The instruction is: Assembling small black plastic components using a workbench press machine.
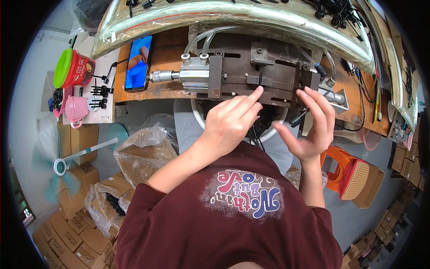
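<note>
Here's the left hand (pixel 229 122), index fingertip right at the near end of the black pin (pixel 260 78) in the jig (pixel 280 48), the pin's long axis pointing away from the body; that thumb is hidden, so I can't tell whether this grip holds anything. The right hand (pixel 313 127) sits farther off to the pin's right, grip wide, a black part (pixel 295 121) between thumb and fingers, contact unclear. Below, black pieces (pixel 265 117) fill the white-rimmed basin (pixel 197 115), and more lie in the clear bag (pixel 99 204).
</note>
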Available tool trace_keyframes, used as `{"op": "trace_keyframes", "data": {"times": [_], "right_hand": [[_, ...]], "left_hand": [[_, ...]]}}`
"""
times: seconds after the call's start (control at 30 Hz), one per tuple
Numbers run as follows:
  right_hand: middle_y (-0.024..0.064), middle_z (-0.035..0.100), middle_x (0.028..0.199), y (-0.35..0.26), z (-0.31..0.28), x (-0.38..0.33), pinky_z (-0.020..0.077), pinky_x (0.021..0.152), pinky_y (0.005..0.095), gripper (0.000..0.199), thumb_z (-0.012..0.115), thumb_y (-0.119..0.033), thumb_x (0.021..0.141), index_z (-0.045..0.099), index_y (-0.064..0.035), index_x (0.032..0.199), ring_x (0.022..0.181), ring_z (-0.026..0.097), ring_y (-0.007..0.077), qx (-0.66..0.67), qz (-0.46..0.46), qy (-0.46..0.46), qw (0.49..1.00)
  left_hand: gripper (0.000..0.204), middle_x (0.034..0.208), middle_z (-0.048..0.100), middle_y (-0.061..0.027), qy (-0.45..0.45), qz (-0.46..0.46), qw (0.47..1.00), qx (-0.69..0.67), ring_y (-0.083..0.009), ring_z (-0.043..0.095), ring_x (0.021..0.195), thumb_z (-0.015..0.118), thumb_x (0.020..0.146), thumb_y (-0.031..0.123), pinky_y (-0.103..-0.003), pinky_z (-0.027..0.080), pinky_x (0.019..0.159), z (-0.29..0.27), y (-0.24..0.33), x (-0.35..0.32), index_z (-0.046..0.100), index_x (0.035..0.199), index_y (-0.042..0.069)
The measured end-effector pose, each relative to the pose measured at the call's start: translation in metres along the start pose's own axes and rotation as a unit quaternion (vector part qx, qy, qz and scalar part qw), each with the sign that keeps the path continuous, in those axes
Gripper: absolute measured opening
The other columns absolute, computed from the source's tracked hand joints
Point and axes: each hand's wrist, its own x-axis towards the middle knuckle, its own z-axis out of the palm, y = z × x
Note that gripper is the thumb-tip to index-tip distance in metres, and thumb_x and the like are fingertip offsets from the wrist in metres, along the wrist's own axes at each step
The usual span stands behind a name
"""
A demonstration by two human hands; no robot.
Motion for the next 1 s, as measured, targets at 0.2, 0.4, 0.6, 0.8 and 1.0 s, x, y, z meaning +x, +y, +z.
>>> {"op": "trace_keyframes", "data": {"times": [0.2, 0.4, 0.6, 0.8, 1.0], "right_hand": [[0.0252, 0.065, 0.118, 0.002, 0.005, -0.016, 0.0561, 0.089, 0.0367, 0.050, 0.085, -0.004, 0.073, 0.058, 0.0037, 0.114, 0.101, 0.070, 0.0293, 0.153, 0.058, 0.048, 0.985], [0.0210, 0.066, 0.119, -0.013, -0.006, -0.011, 0.0584, 0.072, 0.0329, 0.031, 0.084, 0.002, 0.070, 0.067, 0.0039, 0.096, 0.082, 0.069, 0.0244, 0.027, 0.055, -0.042, 0.997], [0.0202, 0.063, 0.127, -0.012, 0.014, -0.019, 0.0580, 0.073, 0.0348, 0.025, 0.078, 0.000, 0.076, 0.066, 0.0039, 0.097, 0.086, 0.069, 0.0276, 0.010, 0.060, -0.088, 0.994], [0.0171, 0.063, 0.129, -0.013, 0.036, -0.020, 0.0579, 0.072, 0.0339, 0.024, 0.077, -0.003, 0.075, 0.065, 0.0012, 0.095, 0.082, 0.071, 0.0250, -0.021, 0.029, -0.156, 0.987], [0.0159, 0.065, 0.129, -0.012, 0.043, -0.011, 0.0522, 0.062, 0.0296, 0.019, 0.075, -0.009, 0.077, 0.064, -0.0021, 0.091, 0.065, 0.067, 0.0186, -0.091, 0.003, -0.172, 0.981]], "left_hand": [[0.024, 0.127, 0.067, -0.0083, -0.033, -0.001, 0.999, 0.043, -0.0191, 0.067, 0.066, 0.079, 0.070, 0.010, -0.030, 0.054, 0.065, 0.003, 0.000, 0.010, 0.071, 0.092, 0.006], [0.025, 0.118, 0.071, -0.0082, -0.064, 0.006, 0.998, 0.005, -0.0201, 0.069, 0.069, 0.081, 0.072, 0.014, -0.029, 0.055, 0.063, -0.014, -0.003, 0.022, 0.072, 0.094, 0.007], [0.020, 0.102, 0.074, -0.0091, 0.107, 0.059, 0.992, 0.017, -0.0254, 0.071, 0.091, 0.075, 0.081, 0.003, -0.035, 0.056, 0.081, -0.072, -0.033, 0.094, 0.072, 0.100, 0.006], [0.010, 0.093, 0.059, -0.0097, 0.117, 0.098, 0.970, 0.188, -0.0284, 0.057, 0.095, 0.069, 0.077, 0.004, -0.038, 0.048, 0.080, -0.087, -0.097, 0.174, 0.071, 0.087, 0.006], [0.022, 0.101, 0.066, -0.0024, 0.001, 0.129, 0.957, 0.259, -0.0222, 0.061, 0.102, 0.077, 0.074, 0.007, -0.037, 0.046, 0.092, -0.072, -0.131, 0.191, 0.073, 0.095, 0.009]]}}
